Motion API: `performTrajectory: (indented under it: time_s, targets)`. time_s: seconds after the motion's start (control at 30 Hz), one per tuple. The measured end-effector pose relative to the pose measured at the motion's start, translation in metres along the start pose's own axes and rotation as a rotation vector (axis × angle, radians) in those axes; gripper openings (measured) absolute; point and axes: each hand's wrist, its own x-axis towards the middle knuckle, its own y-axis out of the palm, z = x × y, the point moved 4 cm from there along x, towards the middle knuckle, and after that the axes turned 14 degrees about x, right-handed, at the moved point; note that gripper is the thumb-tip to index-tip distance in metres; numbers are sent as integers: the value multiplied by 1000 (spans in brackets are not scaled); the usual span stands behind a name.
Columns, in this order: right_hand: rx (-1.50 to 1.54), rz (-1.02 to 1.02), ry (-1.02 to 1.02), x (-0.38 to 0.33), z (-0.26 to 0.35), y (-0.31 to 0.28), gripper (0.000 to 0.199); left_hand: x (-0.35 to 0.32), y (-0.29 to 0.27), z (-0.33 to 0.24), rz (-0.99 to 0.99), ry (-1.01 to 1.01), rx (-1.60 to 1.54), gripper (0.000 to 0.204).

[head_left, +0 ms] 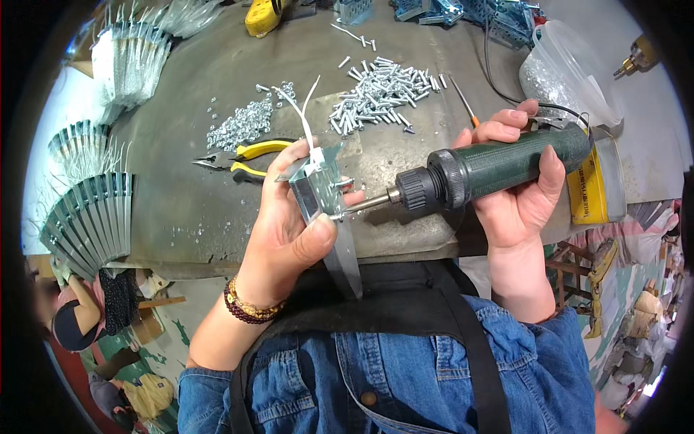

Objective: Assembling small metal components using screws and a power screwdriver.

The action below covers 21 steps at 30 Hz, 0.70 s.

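My left hand (278, 235) is closed around a metal bracket assembly (323, 189) with two white wires rising from its top and a flat grey strip hanging below. My right hand (522, 206) grips a dark green electric screwdriver (506, 165), held nearly level with its bit pointing left. The bit's tip meets the lower right side of the assembly, close to my left thumb. Whatever screw sits at the tip is too small to make out. Just beyond my left hand lie yellow-and-black pliers (259, 150). A pile of silver screws (387, 90) lies farther off, with a heap of nuts (242, 124) to its left.
Fanned stacks of metal strips with wires (90, 217) line the left side. A thin orange-handled screwdriver (465, 103), a clear plastic tub (560, 72) and a yellow tin (587, 184) are at right. Blue metal parts (432, 12) lie at the back. Another person (79, 311) is at lower left.
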Motion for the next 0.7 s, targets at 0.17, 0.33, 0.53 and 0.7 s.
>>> performTrajectory:
  time_s: [0.17,0.33,0.53,0.7]
  targets:
    - [6,-9,-13,-2,2,-1,48,0,4,-6,28,-83,-59,92]
    - [17,-8,-17,-4,3,-3,48,0,4,-3,33,-100,-81,91]
    - [19,14,13,-4,0,-2,47,-1,4,-6,27,-91,-93,88]
    - [-54,80,-17,-3,0,-9,43,1,1,-4,38,-63,-105,85]
